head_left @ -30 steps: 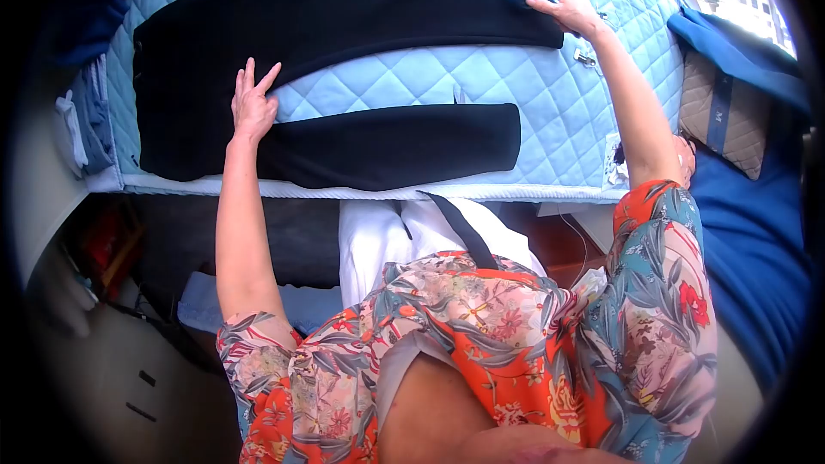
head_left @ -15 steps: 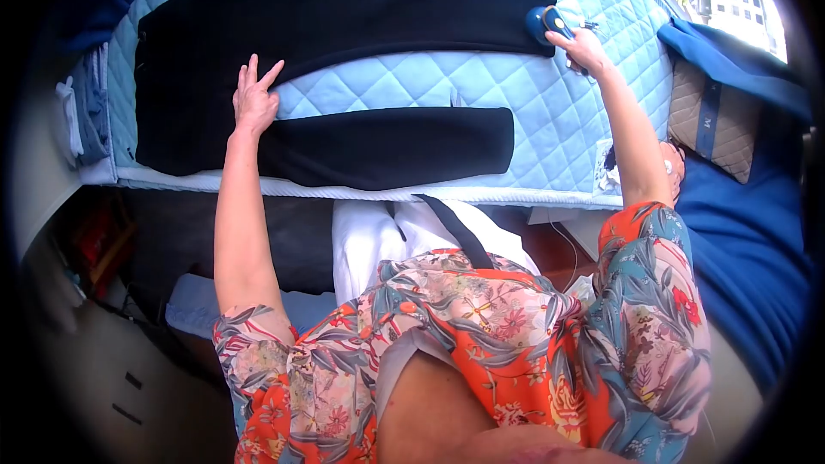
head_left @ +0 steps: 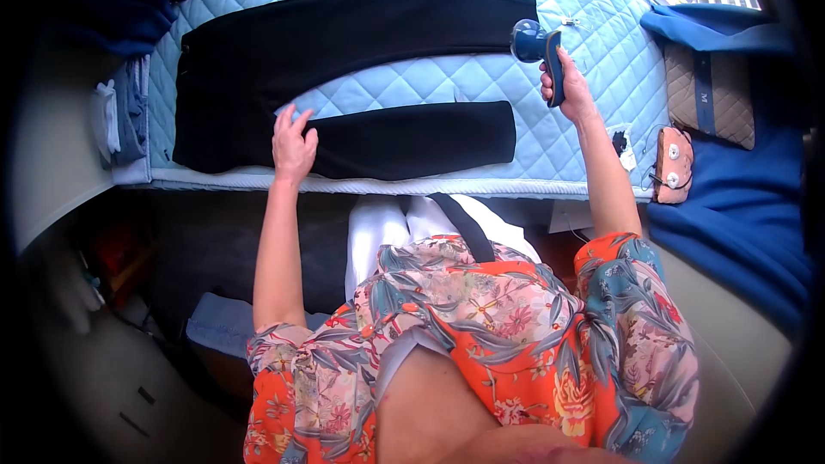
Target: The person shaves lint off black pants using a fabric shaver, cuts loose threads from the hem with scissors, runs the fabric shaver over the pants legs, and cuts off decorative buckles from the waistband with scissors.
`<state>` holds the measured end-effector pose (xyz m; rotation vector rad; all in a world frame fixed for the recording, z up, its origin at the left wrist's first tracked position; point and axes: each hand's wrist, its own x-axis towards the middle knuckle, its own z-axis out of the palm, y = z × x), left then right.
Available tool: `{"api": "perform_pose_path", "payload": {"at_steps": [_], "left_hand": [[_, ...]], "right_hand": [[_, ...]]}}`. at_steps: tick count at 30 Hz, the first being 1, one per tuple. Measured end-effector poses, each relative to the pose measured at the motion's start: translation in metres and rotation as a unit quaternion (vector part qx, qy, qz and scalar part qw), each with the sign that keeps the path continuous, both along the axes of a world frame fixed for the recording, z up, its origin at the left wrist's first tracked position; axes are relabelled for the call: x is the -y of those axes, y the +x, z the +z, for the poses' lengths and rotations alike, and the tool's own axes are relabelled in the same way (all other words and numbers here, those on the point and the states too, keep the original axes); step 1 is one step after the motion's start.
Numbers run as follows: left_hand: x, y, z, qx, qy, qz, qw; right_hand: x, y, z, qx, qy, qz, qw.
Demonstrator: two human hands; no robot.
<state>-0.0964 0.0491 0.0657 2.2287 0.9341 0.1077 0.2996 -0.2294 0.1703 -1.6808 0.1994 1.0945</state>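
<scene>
Black trousers (head_left: pixel 361 26) lie spread on a light blue quilted bed cover (head_left: pixel 378 77), legs pointing right. My right hand (head_left: pixel 569 86) is wrapped around the handle of a dark blue fabric shaver (head_left: pixel 533 39). Its round, clear-rimmed head overlaps the hem of the far leg; whether it touches the cloth I cannot tell. My left hand (head_left: pixel 295 146) is over the near leg, close to where the two legs part. Its fingers are apart and slightly bent, with nothing held.
A brown quilted cushion (head_left: pixel 685 90) with a blue band stands at the right on blue cloth (head_left: pixel 730 206). Nearby lies a pinkish pouch (head_left: pixel 674 165) with round white spots. A small white item (head_left: pixel 569 22) rests beyond the shaver. Folded blue cloth (head_left: pixel 131 112) sits at the left end.
My right hand has pulled the shaver back toward me and turned it so its handle points down. My left hand has shifted right along the trousers, its fingers more bent. The view has shifted slightly.
</scene>
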Motion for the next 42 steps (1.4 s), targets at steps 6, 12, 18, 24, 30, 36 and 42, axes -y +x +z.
{"api": "perform_pose_path", "payload": {"at_steps": [6,12,18,24,30,36,42], "left_hand": [[0.058,-0.068,0.020,-0.042,-0.057,0.043,0.997],[0.091,-0.125,0.017,-0.156,-0.097,0.091,0.979],[0.106,-0.149,0.020,-0.213,-0.117,0.106,0.964],[0.122,-0.156,0.013,-0.269,-0.166,0.114,0.942],[0.131,-0.156,0.009,-0.320,-0.195,0.095,0.922],[0.115,-0.148,0.008,-0.307,-0.197,0.097,0.926],[0.090,-0.150,-0.011,-0.288,-0.190,0.086,0.935]], "right_hand": [[0.002,-0.031,0.010,-0.221,0.383,-0.036,0.896],[-0.011,-0.060,0.022,-0.217,0.478,0.045,0.850],[0.022,-0.046,0.013,-0.195,0.344,-0.001,0.919],[0.125,-0.013,-0.058,-0.242,0.179,-0.166,0.939],[0.184,-0.007,-0.098,-0.281,0.176,-0.186,0.925],[0.201,-0.018,-0.095,-0.129,-0.052,-0.235,0.962],[0.230,-0.007,-0.105,-0.056,-0.196,-0.215,0.955]]}}
